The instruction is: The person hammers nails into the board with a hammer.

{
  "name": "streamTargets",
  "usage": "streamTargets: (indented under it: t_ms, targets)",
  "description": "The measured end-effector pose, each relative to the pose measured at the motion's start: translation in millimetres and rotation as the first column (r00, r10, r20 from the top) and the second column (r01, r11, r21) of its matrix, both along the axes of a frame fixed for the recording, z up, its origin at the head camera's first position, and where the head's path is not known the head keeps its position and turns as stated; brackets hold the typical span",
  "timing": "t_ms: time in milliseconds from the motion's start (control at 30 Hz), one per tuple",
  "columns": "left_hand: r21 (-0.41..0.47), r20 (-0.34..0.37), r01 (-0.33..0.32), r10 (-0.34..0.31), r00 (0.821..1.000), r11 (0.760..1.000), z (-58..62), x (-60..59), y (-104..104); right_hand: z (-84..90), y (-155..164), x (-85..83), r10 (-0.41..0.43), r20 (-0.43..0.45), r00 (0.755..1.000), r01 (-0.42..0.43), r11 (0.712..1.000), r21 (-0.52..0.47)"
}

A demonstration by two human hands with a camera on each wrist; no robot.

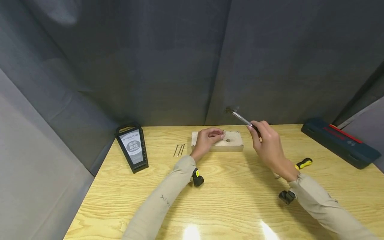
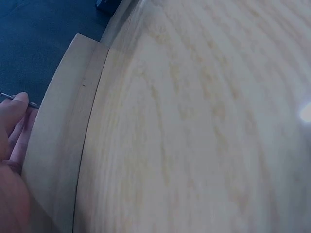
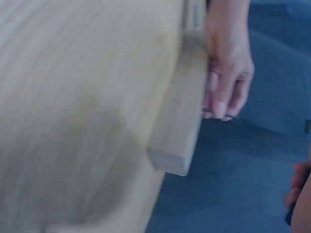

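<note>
While left hand (image 1: 208, 137) pinches what looks like a nail (image 3: 216, 114) on wood block (image 1: 234, 144), right hand (image 1: 267, 141) grips raised hammer (image 1: 240, 117), worktop (image 1: 228, 193) below

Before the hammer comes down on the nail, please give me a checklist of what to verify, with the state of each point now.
1. Pale wooden block flat on the yellow wooden table: ok.
2. Left hand pinches the thin steel nail at the block: ok.
3. Nail upright: cannot tell.
4. Right hand grips the metal-shafted hammer, raised: ok.
5. Left fingertips out of the hammer's path: not ok, they are at the nail.
</note>
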State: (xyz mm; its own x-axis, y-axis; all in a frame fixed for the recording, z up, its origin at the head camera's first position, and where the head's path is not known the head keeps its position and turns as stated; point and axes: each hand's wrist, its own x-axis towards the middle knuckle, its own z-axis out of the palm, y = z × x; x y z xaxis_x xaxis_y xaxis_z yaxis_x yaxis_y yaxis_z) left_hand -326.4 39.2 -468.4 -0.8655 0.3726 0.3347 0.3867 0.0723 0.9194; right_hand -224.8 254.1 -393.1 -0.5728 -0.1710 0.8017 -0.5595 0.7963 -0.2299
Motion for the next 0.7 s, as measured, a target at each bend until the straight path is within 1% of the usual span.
streamTargets:
  t_ms: [67, 133, 167, 200, 267, 367, 567, 633, 700]
  targets:
    - [0.001, -0.002, 0.000, 0.000, 1.000, 1.000, 0.5, 0.1, 1, -3.4, 1, 1.3, -0.011, 0.085, 0.996, 0.005, 0.998, 0.069]
    - [0.003, -0.006, 0.000, 0.000, 1.000, 1.000, 1.0, 0.1, 1, -5.8, 2, 3.1, -0.030, 0.163, 0.986, 0.010, 0.992, 0.123]
    - [0.004, -0.007, 0.001, -0.001, 1.000, 1.000, 0.8, -0.2, 1, -6.0, 3, 4.0, -0.039, 0.199, 0.979, 0.012, 0.991, 0.133]
    - [0.002, -0.010, 0.000, 0.000, 1.000, 1.000, 0.7, -0.3, 1, -5.9, 4, 4.8, -0.049, 0.213, 0.976, 0.020, 0.990, 0.137]
    - [0.002, -0.015, -0.003, 0.003, 1.000, 1.000, 0.3, -0.8, 1, -3.5, 4, 6.6, -0.060, 0.226, 0.972, 0.036, 0.993, 0.111]
    - [-0.003, -0.014, -0.010, 0.010, 1.000, 1.000, -0.7, -1.4, 1, -2.6, 6, 6.5, -0.050, 0.212, 0.976, 0.033, 0.996, 0.086]
    - [0.003, -0.004, -0.015, 0.016, 1.000, 1.000, -0.7, -1.2, 1, -11.7, 8, 5.5, -0.049, 0.220, 0.974, 0.018, 0.990, 0.141]
    - [0.007, -0.003, -0.016, 0.016, 1.000, 1.000, -0.3, -1.2, 2, -13.9, 8, 6.1, -0.048, 0.236, 0.971, 0.015, 0.990, 0.141]
    - [0.008, -0.005, -0.016, 0.016, 1.000, 1.000, 0.1, -1.1, 3, -12.2, 7, 7.0, -0.048, 0.249, 0.967, 0.014, 0.991, 0.136]
